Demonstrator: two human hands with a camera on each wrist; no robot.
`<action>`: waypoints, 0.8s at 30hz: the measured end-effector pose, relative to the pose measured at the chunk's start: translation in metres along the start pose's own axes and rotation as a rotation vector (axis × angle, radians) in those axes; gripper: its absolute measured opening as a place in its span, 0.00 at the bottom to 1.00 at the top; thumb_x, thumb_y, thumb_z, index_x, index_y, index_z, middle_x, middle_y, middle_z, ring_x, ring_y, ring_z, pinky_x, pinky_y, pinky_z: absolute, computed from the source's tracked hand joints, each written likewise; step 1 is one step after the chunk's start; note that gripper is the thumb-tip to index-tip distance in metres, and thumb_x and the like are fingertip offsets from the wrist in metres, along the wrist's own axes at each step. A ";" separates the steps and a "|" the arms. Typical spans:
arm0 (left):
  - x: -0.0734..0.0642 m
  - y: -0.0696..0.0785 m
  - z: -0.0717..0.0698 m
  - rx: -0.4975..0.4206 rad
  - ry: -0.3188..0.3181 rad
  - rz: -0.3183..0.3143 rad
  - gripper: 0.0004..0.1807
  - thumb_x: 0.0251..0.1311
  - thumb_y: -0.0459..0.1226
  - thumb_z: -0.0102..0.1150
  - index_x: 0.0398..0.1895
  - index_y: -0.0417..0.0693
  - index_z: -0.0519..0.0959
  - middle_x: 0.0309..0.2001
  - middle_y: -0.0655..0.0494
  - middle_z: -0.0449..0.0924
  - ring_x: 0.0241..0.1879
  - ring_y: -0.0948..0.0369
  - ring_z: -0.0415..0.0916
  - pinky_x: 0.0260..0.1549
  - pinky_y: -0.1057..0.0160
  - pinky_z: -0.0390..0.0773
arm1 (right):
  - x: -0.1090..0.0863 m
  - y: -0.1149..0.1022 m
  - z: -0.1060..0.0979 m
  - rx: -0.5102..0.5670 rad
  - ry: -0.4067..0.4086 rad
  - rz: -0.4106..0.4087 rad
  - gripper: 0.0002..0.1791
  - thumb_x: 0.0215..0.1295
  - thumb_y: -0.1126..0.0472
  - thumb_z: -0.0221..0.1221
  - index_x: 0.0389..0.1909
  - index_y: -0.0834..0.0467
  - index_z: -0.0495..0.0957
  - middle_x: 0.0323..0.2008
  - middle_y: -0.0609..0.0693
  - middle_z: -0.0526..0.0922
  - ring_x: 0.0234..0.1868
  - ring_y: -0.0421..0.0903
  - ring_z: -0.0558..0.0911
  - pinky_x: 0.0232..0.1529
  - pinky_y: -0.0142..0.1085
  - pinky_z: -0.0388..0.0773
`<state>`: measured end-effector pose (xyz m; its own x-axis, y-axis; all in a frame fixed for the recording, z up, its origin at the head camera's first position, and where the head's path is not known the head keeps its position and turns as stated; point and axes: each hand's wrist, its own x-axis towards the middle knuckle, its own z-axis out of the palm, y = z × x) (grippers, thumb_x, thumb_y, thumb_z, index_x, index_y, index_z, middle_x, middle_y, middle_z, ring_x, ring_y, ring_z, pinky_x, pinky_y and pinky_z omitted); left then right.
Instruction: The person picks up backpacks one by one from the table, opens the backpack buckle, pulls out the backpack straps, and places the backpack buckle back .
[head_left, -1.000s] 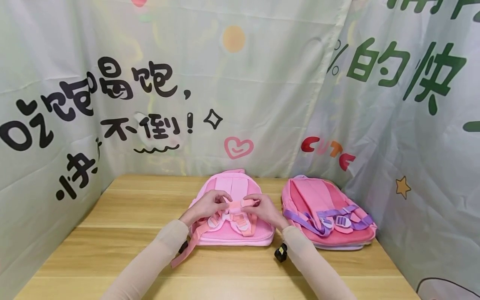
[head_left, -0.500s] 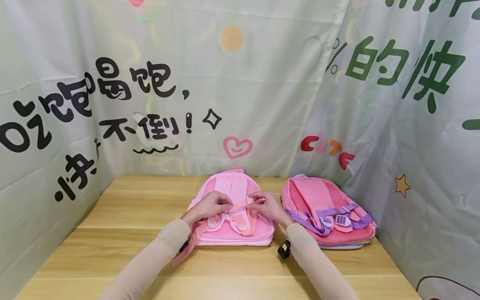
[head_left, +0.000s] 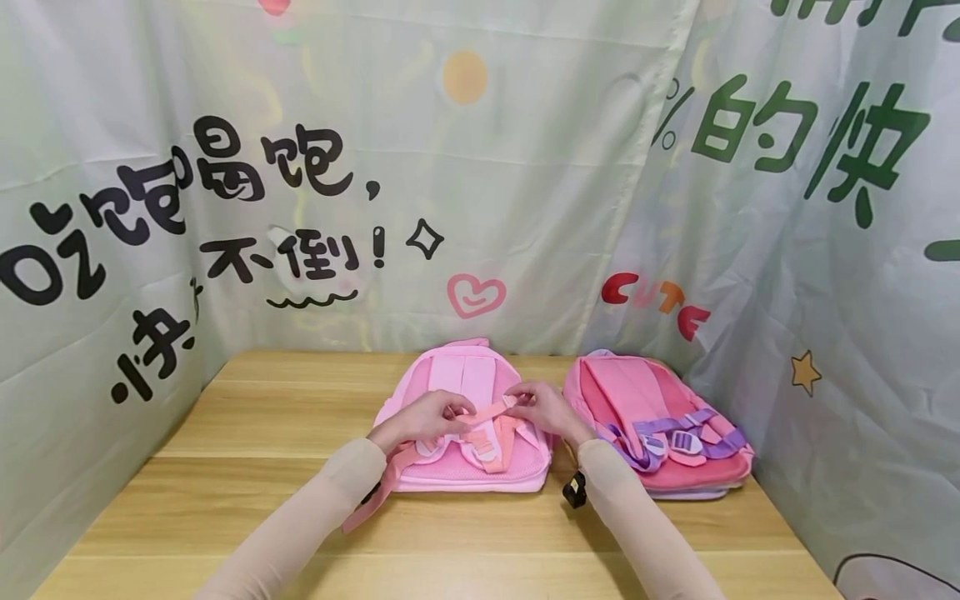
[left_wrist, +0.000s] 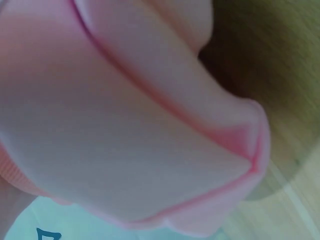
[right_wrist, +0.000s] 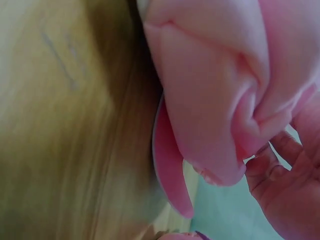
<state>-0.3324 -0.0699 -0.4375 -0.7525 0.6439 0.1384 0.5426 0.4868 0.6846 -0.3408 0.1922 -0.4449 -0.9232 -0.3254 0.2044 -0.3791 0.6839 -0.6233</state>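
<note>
A light pink backpack (head_left: 457, 367) lies on the wooden table with its straps facing up. Across its middle, a peach webbing strap (head_left: 489, 412) stretches between both hands, sloping up to the right. My left hand (head_left: 426, 417) pinches the strap's left part. At the other end, my right hand (head_left: 549, 408) pinches it beside a small pale buckle (head_left: 511, 401). Below the hands, peach webbing loops (head_left: 504, 454) lie on the back panel, and a loose peach strap (head_left: 371, 504) hangs over the front left. The right wrist view shows curled fingers (right_wrist: 270, 167) beside pink fabric.
To the right lies a second backpack (head_left: 675, 479), darker pink with purple straps, close to my right wrist. The table (head_left: 285, 417) meets printed curtains (head_left: 337, 317) at its back and sides. Each wrist carries a small black camera, as on the right (head_left: 574, 490).
Both hands have shifted slightly right, the left one also a little down. The strap between them now slopes up to the right, and its buckle shows beside the right fingertips.
</note>
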 end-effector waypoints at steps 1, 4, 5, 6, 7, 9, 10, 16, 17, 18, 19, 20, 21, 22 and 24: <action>0.000 0.001 0.000 0.005 -0.007 -0.010 0.16 0.58 0.37 0.67 0.50 0.46 0.82 0.34 0.58 0.80 0.32 0.65 0.71 0.36 0.67 0.72 | 0.000 0.000 0.000 0.000 -0.005 -0.001 0.14 0.59 0.61 0.68 0.47 0.55 0.85 0.35 0.48 0.84 0.36 0.42 0.77 0.38 0.35 0.75; 0.001 0.003 0.002 0.015 -0.015 -0.028 0.19 0.58 0.36 0.67 0.54 0.47 0.81 0.38 0.54 0.81 0.33 0.64 0.71 0.37 0.66 0.73 | -0.001 0.001 -0.001 -0.001 -0.019 -0.006 0.13 0.59 0.62 0.68 0.45 0.56 0.85 0.34 0.48 0.83 0.35 0.41 0.77 0.38 0.34 0.74; 0.001 0.004 0.002 0.019 -0.013 -0.029 0.19 0.58 0.36 0.67 0.54 0.46 0.81 0.39 0.53 0.81 0.33 0.63 0.71 0.37 0.66 0.73 | -0.001 0.002 -0.001 -0.006 -0.021 -0.007 0.13 0.59 0.62 0.68 0.45 0.55 0.85 0.33 0.47 0.83 0.35 0.41 0.76 0.38 0.34 0.74; 0.001 0.004 0.002 0.024 -0.013 -0.028 0.19 0.58 0.35 0.67 0.54 0.45 0.81 0.39 0.52 0.82 0.32 0.63 0.71 0.36 0.66 0.72 | -0.001 0.002 0.000 -0.010 -0.021 -0.010 0.12 0.59 0.62 0.68 0.45 0.55 0.85 0.33 0.47 0.83 0.36 0.41 0.76 0.39 0.34 0.74; 0.001 0.004 0.002 0.030 -0.010 -0.023 0.18 0.58 0.35 0.67 0.53 0.44 0.82 0.40 0.52 0.83 0.32 0.63 0.71 0.36 0.66 0.72 | -0.001 0.003 0.000 -0.013 -0.020 -0.014 0.12 0.59 0.62 0.68 0.45 0.55 0.85 0.34 0.47 0.83 0.36 0.41 0.77 0.39 0.34 0.74; 0.002 0.004 0.002 0.047 -0.005 -0.014 0.16 0.58 0.34 0.67 0.51 0.43 0.83 0.42 0.53 0.85 0.33 0.64 0.71 0.38 0.67 0.73 | -0.002 0.004 0.001 -0.013 -0.019 -0.020 0.13 0.59 0.61 0.68 0.45 0.55 0.85 0.34 0.47 0.84 0.37 0.41 0.77 0.40 0.35 0.75; 0.002 0.004 0.002 0.053 -0.006 -0.012 0.15 0.58 0.34 0.67 0.50 0.43 0.84 0.43 0.55 0.85 0.34 0.64 0.72 0.39 0.67 0.73 | -0.002 0.005 0.001 -0.013 -0.017 -0.022 0.13 0.59 0.61 0.68 0.45 0.55 0.85 0.35 0.48 0.84 0.37 0.41 0.78 0.40 0.35 0.75; 0.005 0.003 0.003 0.036 -0.011 -0.012 0.13 0.59 0.35 0.66 0.48 0.43 0.85 0.45 0.57 0.86 0.40 0.66 0.74 0.45 0.67 0.75 | -0.003 0.007 0.002 0.002 -0.005 -0.008 0.14 0.58 0.61 0.69 0.46 0.55 0.85 0.37 0.49 0.86 0.38 0.41 0.80 0.41 0.34 0.76; 0.005 0.002 0.003 0.021 -0.014 -0.014 0.13 0.60 0.35 0.66 0.48 0.43 0.85 0.45 0.57 0.86 0.39 0.66 0.74 0.44 0.68 0.75 | -0.002 0.008 0.003 0.005 -0.006 -0.006 0.14 0.58 0.61 0.69 0.46 0.55 0.85 0.36 0.49 0.86 0.38 0.41 0.80 0.40 0.33 0.76; 0.005 0.002 0.003 0.005 -0.016 -0.014 0.13 0.60 0.35 0.65 0.48 0.43 0.85 0.45 0.56 0.86 0.39 0.66 0.75 0.44 0.68 0.75 | -0.002 0.008 0.003 0.007 -0.007 -0.006 0.14 0.58 0.61 0.69 0.46 0.55 0.85 0.36 0.49 0.85 0.37 0.41 0.79 0.39 0.33 0.75; 0.006 0.001 0.003 -0.008 -0.019 -0.014 0.13 0.61 0.34 0.64 0.48 0.42 0.85 0.45 0.56 0.86 0.38 0.66 0.75 0.44 0.68 0.75 | -0.002 0.009 0.003 0.011 -0.011 -0.007 0.14 0.58 0.61 0.69 0.46 0.55 0.85 0.36 0.49 0.85 0.37 0.41 0.79 0.38 0.32 0.75; 0.006 0.001 0.004 -0.017 -0.021 -0.006 0.12 0.62 0.34 0.63 0.48 0.42 0.84 0.45 0.56 0.86 0.38 0.66 0.75 0.44 0.69 0.75 | -0.002 0.009 0.003 0.012 -0.014 -0.005 0.14 0.58 0.61 0.69 0.46 0.55 0.85 0.37 0.49 0.85 0.37 0.40 0.79 0.38 0.32 0.75; 0.006 0.000 0.004 -0.026 -0.023 -0.005 0.12 0.63 0.34 0.62 0.49 0.42 0.84 0.45 0.55 0.86 0.39 0.66 0.75 0.44 0.69 0.75 | -0.002 0.009 0.003 0.010 -0.018 -0.002 0.14 0.58 0.61 0.69 0.46 0.54 0.85 0.37 0.48 0.85 0.36 0.40 0.78 0.38 0.31 0.74; 0.006 0.000 0.004 -0.025 -0.023 -0.004 0.12 0.64 0.33 0.61 0.49 0.42 0.84 0.45 0.56 0.86 0.40 0.66 0.75 0.45 0.69 0.75 | -0.001 0.010 0.003 0.009 -0.020 -0.001 0.14 0.58 0.61 0.69 0.47 0.54 0.85 0.36 0.48 0.85 0.36 0.40 0.78 0.37 0.31 0.74; 0.007 0.001 0.005 -0.016 -0.019 0.015 0.11 0.66 0.32 0.58 0.49 0.42 0.84 0.46 0.55 0.86 0.43 0.66 0.76 0.48 0.67 0.75 | -0.001 0.010 0.003 0.000 -0.022 0.002 0.15 0.58 0.61 0.69 0.47 0.54 0.84 0.36 0.48 0.84 0.35 0.40 0.76 0.35 0.30 0.72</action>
<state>-0.3356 -0.0620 -0.4392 -0.7372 0.6620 0.1354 0.5475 0.4678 0.6938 -0.3438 0.1974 -0.4537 -0.9223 -0.3386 0.1864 -0.3773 0.6843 -0.6240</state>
